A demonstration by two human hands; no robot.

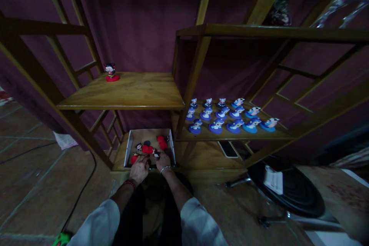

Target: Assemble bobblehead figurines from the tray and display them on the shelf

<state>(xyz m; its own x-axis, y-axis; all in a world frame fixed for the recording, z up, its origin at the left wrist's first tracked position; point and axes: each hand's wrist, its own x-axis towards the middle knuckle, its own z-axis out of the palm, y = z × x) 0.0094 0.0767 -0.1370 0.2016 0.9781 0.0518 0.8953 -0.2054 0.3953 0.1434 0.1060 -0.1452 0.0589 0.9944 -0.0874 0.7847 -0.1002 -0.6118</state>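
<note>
A shallow white box (129, 143) on the bottom shelf holds several small figurines with black hair and red bases. My left hand (139, 169) reaches over its front edge, fingers bent down beside a red figurine (134, 157); what the fingertips hold, if anything, is hidden. My right hand (163, 160) is at the box's front right, its fingers closed on a black-haired figurine (156, 154). Another red figurine (162, 142) lies on its side at the back right of the box. One similar figurine (110, 72) stands upright on the upper left shelf.
Several blue and purple figurines (216, 126) stand in rows on the right shelf (276, 135). Below them lies a phone (228, 149). A black stool (300, 188) is at the right. A dark cable (86, 182) runs over the floor at the left.
</note>
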